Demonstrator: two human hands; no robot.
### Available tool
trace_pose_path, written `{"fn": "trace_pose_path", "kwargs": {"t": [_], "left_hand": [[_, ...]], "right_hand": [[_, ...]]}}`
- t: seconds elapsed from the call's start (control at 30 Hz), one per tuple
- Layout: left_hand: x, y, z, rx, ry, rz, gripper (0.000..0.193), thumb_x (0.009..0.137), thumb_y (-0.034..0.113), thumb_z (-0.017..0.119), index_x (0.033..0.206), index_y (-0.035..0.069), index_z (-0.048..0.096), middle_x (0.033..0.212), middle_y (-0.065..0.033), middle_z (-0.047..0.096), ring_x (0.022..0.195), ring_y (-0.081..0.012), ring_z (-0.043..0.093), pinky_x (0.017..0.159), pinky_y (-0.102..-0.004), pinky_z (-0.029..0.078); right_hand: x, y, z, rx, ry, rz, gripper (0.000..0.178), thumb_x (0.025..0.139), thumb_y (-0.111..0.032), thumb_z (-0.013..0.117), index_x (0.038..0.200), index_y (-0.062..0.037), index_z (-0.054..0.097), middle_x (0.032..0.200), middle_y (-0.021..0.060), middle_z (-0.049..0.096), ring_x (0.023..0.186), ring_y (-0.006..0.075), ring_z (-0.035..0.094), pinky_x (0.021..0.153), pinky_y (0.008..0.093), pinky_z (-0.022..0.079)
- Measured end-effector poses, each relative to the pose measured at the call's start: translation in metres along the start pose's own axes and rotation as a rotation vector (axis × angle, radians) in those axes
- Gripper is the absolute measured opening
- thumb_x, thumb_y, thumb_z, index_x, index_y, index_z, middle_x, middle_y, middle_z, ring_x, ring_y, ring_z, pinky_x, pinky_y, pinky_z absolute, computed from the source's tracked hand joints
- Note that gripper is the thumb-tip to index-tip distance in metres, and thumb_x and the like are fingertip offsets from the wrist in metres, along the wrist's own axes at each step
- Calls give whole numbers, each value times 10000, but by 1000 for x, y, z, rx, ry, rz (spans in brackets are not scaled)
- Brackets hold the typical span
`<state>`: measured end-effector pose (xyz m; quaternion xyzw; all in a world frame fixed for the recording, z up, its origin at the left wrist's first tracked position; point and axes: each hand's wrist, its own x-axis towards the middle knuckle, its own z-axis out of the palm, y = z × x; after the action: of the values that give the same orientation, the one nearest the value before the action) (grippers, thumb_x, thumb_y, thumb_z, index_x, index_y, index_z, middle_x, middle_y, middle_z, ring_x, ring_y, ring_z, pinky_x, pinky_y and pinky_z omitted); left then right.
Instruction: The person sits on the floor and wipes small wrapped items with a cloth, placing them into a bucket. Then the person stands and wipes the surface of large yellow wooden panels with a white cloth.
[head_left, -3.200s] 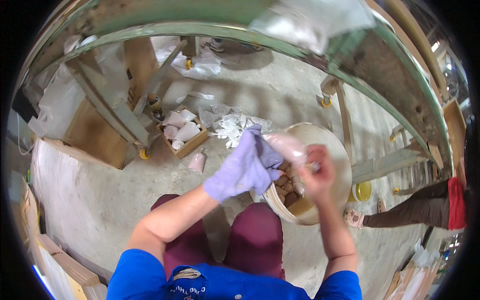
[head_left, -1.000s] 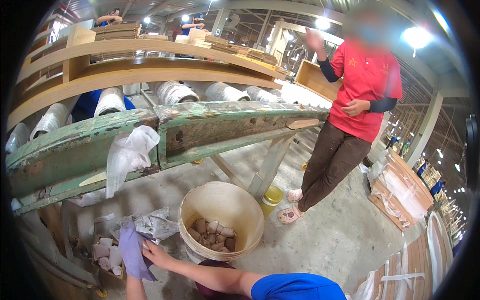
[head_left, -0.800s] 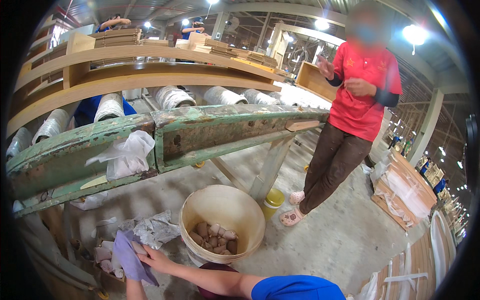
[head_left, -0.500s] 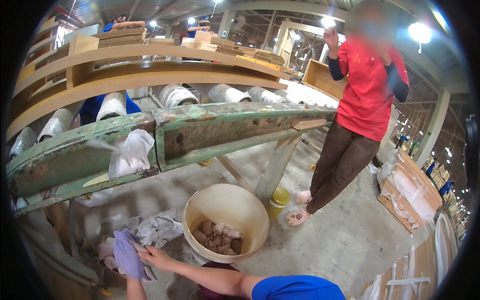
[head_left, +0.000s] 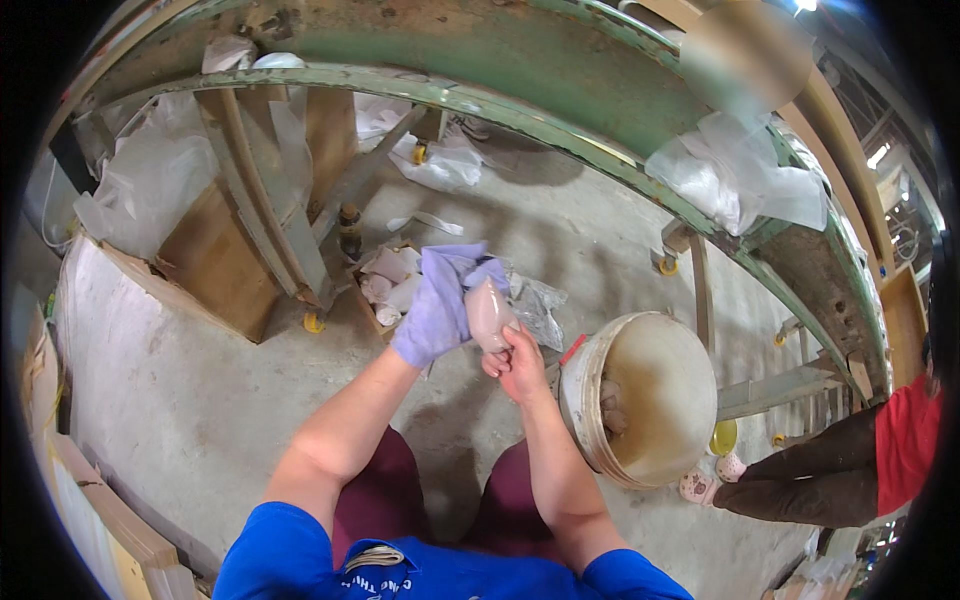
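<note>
My right hand (head_left: 518, 365) is bare and closed around the lower end of a glossy, pinkish filled pouch (head_left: 489, 318). Loose purple glove-like material (head_left: 440, 300) covers my left hand, which is right beside the pouch; folds of it touch the pouch's upper end. Its fingers are hidden under those folds. Just beyond that hand, on the floor, a small open carton (head_left: 386, 316) holds several similar pale pink pouches (head_left: 383, 277). To the right of my right arm stands a round off-white bucket (head_left: 592, 440) with cloudy brownish contents and a few brownish-pink lumps inside.
Crumpled clear plastic (head_left: 537, 308) and a dark bottle (head_left: 350, 232) are on the floor ahead. A green metal beam (head_left: 560, 60) on wheeled legs arches across, a plastic bag (head_left: 735, 175) hanging on it. A large carton (head_left: 225, 260) stands left; a person in red (head_left: 905, 440) is at right.
My view has swung down and left. The pouch is now clearly in my right hand, before my knees. The carton, bucket and standing person appear farther right in the picture.
</note>
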<state>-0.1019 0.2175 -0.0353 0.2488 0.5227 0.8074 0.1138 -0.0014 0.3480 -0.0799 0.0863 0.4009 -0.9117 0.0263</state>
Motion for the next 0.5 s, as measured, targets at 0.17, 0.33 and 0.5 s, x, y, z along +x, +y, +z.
{"fn": "trace_pose_path", "kwargs": {"t": [0.17, 0.33, 0.5], "left_hand": [[-2, 6, 10, -363, 30, -308, 387, 921, 154, 509, 1283, 49, 425, 1177, -76, 527, 995, -175, 540, 833, -315, 490], [-11, 7, 7, 626, -110, 60, 333, 812, 133, 559, 1125, 27, 517, 837, -174, 553, 801, -306, 567, 734, -360, 452], [-11, -4, -7, 1120, 96, 360, 137, 884, 163, 454, 889, 35, 502, 758, -172, 544, 737, -380, 553, 651, -442, 429]], "right_hand": [[6, 7, -12, 6, -160, 55, 325, 936, -396, 411, 971, -78, 467, 627, -16, 372, 464, 89, 318, 451, 273, 295], [2, 29, 7, -184, 15, -28, 485, 947, -497, 389, 1092, -42, 473, 711, 49, 520, 509, 152, 467, 474, 314, 405], [5, 18, 22, -214, -30, -50, 392, 926, -340, 549, 1154, -32, 468, 832, 73, 577, 540, 175, 537, 456, 327, 436]]}}
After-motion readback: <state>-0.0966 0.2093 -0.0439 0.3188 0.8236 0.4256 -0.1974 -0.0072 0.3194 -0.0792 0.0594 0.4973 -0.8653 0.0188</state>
